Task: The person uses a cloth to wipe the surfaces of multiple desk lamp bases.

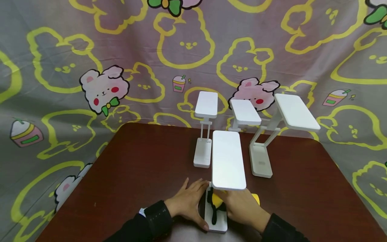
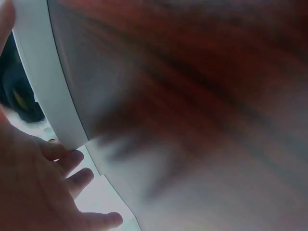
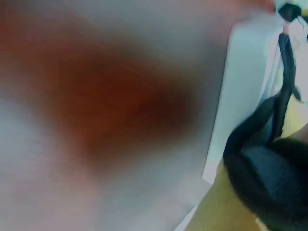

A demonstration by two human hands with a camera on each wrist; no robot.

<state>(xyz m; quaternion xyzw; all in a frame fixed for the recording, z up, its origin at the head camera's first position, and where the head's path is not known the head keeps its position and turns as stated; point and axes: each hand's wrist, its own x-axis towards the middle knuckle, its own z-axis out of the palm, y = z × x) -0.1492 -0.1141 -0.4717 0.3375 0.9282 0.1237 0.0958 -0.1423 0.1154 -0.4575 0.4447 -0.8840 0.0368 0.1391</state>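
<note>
A white folding stand (image 1: 228,158) with a flat rectangular top is at the table's near side. My left hand (image 1: 190,203) is spread along the left edge of its base (image 1: 220,226), thumb near the front corner and fingers toward the back. In the left wrist view, the fingers of the left hand (image 2: 43,178) touch the base's white side. My right hand (image 1: 243,206) holds a yellow cloth with black edging (image 1: 217,200) on the base. That cloth (image 3: 269,178) looks bunched in the right wrist view. The stand's top hides part of the right fingers.
Behind stand three similar white stands: one at left (image 1: 206,104), one in the middle (image 1: 246,112), and one at right (image 1: 296,112). All are on a dark red-brown table (image 1: 151,161). A patterned curtain (image 1: 136,50) hangs around the table's back and sides.
</note>
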